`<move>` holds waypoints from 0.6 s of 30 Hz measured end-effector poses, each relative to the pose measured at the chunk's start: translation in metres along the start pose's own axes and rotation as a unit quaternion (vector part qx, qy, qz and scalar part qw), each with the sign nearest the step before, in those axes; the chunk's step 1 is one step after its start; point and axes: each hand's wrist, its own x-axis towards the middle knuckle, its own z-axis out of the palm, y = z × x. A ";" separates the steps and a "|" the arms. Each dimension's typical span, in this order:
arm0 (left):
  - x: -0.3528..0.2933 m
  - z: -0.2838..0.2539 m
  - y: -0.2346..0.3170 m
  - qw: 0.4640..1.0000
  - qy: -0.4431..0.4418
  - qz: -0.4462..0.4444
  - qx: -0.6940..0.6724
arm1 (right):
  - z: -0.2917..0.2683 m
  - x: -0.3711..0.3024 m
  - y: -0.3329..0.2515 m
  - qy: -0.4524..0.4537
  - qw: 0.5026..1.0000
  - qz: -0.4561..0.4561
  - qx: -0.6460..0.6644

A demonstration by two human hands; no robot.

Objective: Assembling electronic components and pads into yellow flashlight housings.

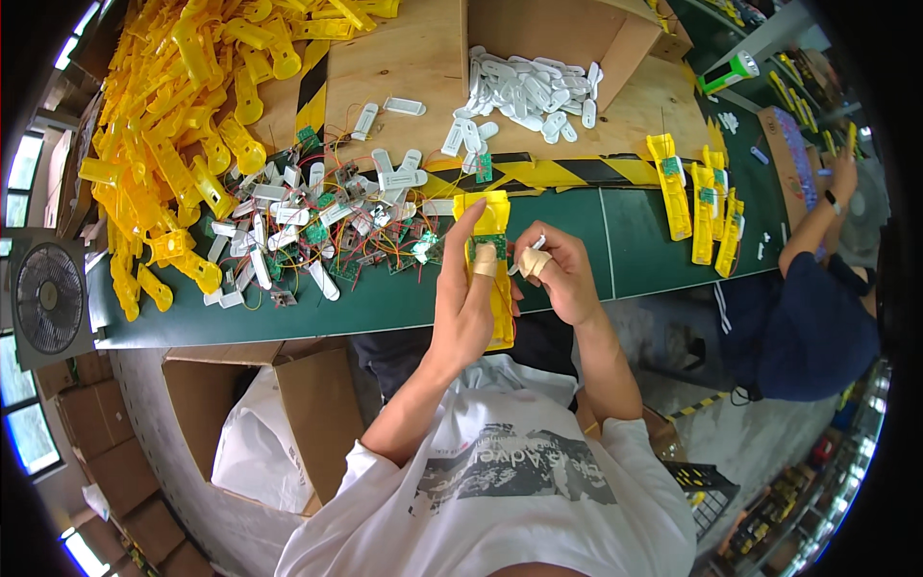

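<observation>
My left hand (461, 313) is closed round a long yellow plastic housing (502, 313) at the table's front edge, its thumb, with tan tape on it, pressing near a green circuit board (494, 240) in the housing. Just to the right, my right hand (569, 274) pinches a small white part (538, 242) close to the housing's side; one of its fingers is taped too. The part's exact shape is partly covered by my fingers. Left of my hands lies a tangle of white strips, wires and green boards (317, 233).
Yellow housings (178, 125) are heaped at the left. White oval pieces (529, 91) spill from a cardboard box (625, 43) at the back. Several filled housings (707, 207) lie to the right. A person (812, 308) works at far right. A fan (48, 298) stands left; an open carton (322, 413) sits below.
</observation>
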 end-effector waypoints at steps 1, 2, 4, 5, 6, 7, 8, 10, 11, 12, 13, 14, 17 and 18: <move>-0.001 0.000 -0.001 1.000 -0.012 0.003 0.019 | -0.001 -0.001 0.001 -0.002 1.000 0.002 0.000; -0.002 0.000 -0.001 1.000 -0.009 -0.012 0.022 | -0.001 -0.001 0.002 -0.011 1.000 0.004 0.003; -0.001 -0.005 -0.004 0.999 -0.016 -0.012 0.042 | -0.002 -0.001 0.006 -0.023 1.000 0.009 0.005; -0.001 -0.006 -0.004 0.997 -0.029 -0.012 0.064 | -0.001 -0.001 0.008 -0.022 1.000 0.008 0.002; -0.003 -0.004 -0.001 0.997 -0.016 -0.002 0.073 | 0.001 -0.002 0.009 -0.022 1.000 0.007 0.000; -0.004 -0.003 0.002 0.997 -0.012 -0.003 0.070 | 0.004 -0.003 0.010 -0.024 1.000 0.011 -0.002; -0.005 -0.001 0.005 0.996 -0.008 0.007 0.091 | 0.008 -0.004 0.007 -0.001 1.000 0.007 0.021; -0.006 0.003 0.003 0.993 0.000 0.035 0.115 | 0.010 -0.006 0.008 0.021 0.999 0.002 0.045; -0.007 0.001 0.002 0.993 0.000 0.034 0.114 | 0.010 -0.007 0.012 0.024 0.999 -0.003 0.045; -0.007 -0.001 0.002 0.991 0.004 0.035 0.127 | 0.010 -0.008 0.015 0.027 0.999 -0.009 0.044; -0.007 -0.002 0.002 0.989 0.008 0.035 0.141 | 0.011 -0.009 0.016 0.029 0.999 -0.009 0.044; -0.008 -0.003 0.000 0.989 0.007 0.035 0.141 | 0.012 -0.010 0.016 0.034 0.999 -0.016 0.022; -0.009 -0.004 -0.008 0.980 0.012 0.066 0.185 | 0.010 -0.012 0.018 0.037 0.998 -0.051 -0.032; -0.009 -0.003 -0.009 0.980 0.018 0.066 0.188 | 0.009 -0.013 0.018 0.034 0.994 -0.078 -0.063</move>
